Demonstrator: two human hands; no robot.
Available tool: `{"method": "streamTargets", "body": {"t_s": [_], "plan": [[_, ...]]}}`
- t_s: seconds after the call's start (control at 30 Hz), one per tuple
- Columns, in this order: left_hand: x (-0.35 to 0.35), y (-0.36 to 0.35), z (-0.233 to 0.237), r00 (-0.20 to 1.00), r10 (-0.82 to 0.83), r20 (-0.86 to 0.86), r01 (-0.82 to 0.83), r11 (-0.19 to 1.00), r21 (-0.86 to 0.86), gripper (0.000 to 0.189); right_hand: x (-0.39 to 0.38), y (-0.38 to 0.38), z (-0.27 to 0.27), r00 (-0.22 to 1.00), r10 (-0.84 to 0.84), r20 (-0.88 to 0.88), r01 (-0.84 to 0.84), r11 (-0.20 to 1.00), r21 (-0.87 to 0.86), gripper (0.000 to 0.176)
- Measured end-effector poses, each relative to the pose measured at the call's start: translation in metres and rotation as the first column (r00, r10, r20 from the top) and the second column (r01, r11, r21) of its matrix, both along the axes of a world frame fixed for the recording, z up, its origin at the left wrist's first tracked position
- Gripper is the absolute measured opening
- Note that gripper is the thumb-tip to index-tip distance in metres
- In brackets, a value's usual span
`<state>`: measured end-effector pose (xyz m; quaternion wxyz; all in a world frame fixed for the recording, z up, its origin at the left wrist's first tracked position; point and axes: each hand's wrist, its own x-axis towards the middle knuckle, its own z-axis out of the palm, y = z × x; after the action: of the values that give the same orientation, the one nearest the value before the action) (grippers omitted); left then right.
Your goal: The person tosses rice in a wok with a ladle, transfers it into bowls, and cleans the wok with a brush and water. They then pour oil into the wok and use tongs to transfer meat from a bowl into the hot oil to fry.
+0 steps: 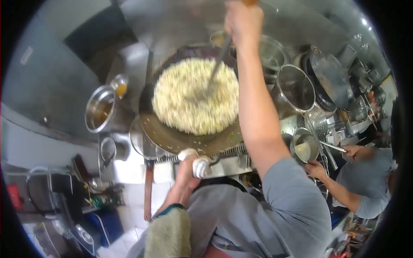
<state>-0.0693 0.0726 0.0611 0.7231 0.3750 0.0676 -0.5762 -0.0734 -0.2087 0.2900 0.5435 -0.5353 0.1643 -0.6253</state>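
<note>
A large dark wok (165,136) holds a wide mound of pale fried rice (189,92) with green bits in it. Above its far side, my right hand (244,21) is closed around the handle of a metal spatula (218,62), whose blade rests in the rice, slightly blurred. At the near rim, my left hand (186,173) grips a white cloth (200,167) wrapped at the wok's edge. A green towel covers my left forearm.
At the left stand a steel pot (92,112) of brown liquid and a small bowl (119,86) of yellow liquid. Steel pots (296,88) and another wok (320,81) are at the right. A co-worker (365,172) there holds a pan (304,146).
</note>
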Motion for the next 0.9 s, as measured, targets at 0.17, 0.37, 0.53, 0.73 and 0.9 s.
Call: {"method": "streamTargets", "body": {"t_s": [0.17,0.37,0.53,0.73,0.9], "plan": [[0.017,-0.025,-0.05,0.997,-0.044,0.057,0.04,0.997,0.065,0.017,-0.002,0.026,-0.075,0.972,-0.23,-0.046,0.224,0.97,-0.096,0.026],[-0.004,0.021,-0.034,0.997,-0.049,-0.063,0.052,0.997,0.057,0.012,-0.068,0.061,-0.009,0.996,0.013,0.094,-0.013,1.0,-0.002,0.02],[0.01,-0.02,-0.081,0.976,-0.099,0.192,0.107,0.994,-0.034,0.018,-0.022,0.032,-0.068,0.965,-0.256,0.051,0.255,0.967,0.012,0.012],[0.035,-0.014,-0.033,0.966,-0.197,0.167,0.2,0.98,-0.002,0.016,-0.064,0.084,-0.03,0.991,-0.091,0.099,0.093,0.995,-0.019,0.022],[-0.016,0.023,-0.058,0.969,-0.065,0.238,0.045,0.995,0.09,0.019,-0.035,0.036,-0.046,0.962,-0.265,0.059,0.265,0.964,0.006,0.02]]}}
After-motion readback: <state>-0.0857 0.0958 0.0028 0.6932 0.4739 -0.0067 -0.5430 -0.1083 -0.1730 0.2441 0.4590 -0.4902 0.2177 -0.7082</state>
